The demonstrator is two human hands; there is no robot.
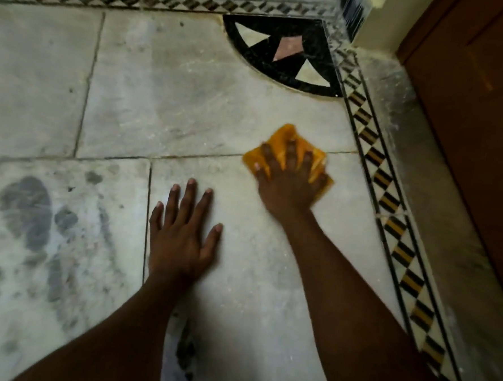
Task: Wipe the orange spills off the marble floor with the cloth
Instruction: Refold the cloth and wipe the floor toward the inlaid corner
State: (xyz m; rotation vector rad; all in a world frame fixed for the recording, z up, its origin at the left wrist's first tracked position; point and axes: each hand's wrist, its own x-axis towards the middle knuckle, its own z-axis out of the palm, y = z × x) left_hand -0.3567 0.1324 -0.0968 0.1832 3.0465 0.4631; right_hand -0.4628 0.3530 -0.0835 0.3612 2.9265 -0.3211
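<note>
Single head-worn view, looking steeply down and forward at the marble floor [190,104], close above it, near the wooden door [470,115].

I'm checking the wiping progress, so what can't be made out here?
Head view only:
- Floor under the cloth: hidden by the cloth and right hand, so any orange spill there can't be seen.
- Right hand: motion-blurred.
- Floor beneath the left hand: covered.
- Wooden door: cut off by the frame's edge.

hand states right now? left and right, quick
Left hand: open, flat on the marble floor, holding nothing.
Right hand: open, fingers spread, pressing the orange cloth down.
</note>
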